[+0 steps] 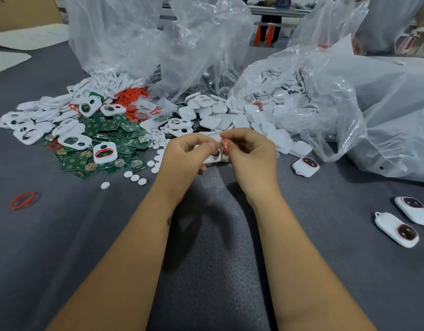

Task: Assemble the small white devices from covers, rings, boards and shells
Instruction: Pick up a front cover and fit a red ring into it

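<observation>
My left hand [182,156] grips a white cover [217,158] with holes, held just above the grey table. My right hand [251,154] pinches a red ring [225,146] right at the cover's edge. Behind the hands lie heaps of white covers [39,125], green boards [110,134], red rings [132,95] and white shells [230,115]. One cover with a red ring in it [105,152] lies on the boards. Three assembled white devices lie to the right [305,166], [397,232], [412,209].
Large clear plastic bags [325,91] stand behind and to the right, spilling parts. Small white round discs [134,177] are scattered left of my hands. A loose red ring [23,199] lies at the left. The grey table [218,259] stretches toward me.
</observation>
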{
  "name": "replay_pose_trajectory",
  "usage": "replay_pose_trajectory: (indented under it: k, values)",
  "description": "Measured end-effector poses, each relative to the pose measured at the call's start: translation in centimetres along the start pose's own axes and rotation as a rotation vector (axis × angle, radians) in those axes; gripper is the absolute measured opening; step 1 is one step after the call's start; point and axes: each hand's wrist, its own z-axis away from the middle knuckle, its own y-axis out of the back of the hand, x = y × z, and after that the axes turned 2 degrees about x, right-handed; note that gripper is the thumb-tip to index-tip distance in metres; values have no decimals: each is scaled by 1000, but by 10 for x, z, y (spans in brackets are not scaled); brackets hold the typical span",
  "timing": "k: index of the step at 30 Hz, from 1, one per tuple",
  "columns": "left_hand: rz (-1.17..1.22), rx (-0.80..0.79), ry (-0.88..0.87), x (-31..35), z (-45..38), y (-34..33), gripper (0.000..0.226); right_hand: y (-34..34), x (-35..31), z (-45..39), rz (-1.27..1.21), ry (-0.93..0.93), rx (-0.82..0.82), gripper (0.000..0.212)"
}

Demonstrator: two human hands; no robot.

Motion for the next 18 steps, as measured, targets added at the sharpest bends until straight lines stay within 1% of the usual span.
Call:
replay_pose_trajectory:
  k: [2, 5, 7, 9, 11, 15, 18]
  values:
    - [-33, -27, -18, -1, 1, 0, 16, -2, 1, 1, 62, 31, 22, 29]
    - [-74, -9, -36, -4, 1, -2, 8, -4, 1, 3, 172, 82, -3, 35]
    - [-59, 23, -6, -4, -2, 0, 8, -4, 0, 3, 201, 95, -84, 39]
    - [-12, 42, 38, -5, -4, 3, 11, -4, -1, 5, 177, 83, -193, 41]
    - [50, 43, 92, -5, -6, 4, 11, -5, 0, 5, 178, 65, -247, 39]
    - [112, 2, 144, -5, -8, 4, 8, -3, -1, 6, 203, 48, -235, 36]
    - [128, 3, 146, -6, -9, 6, 5, -3, -2, 5, 148, 1, -196, 33]
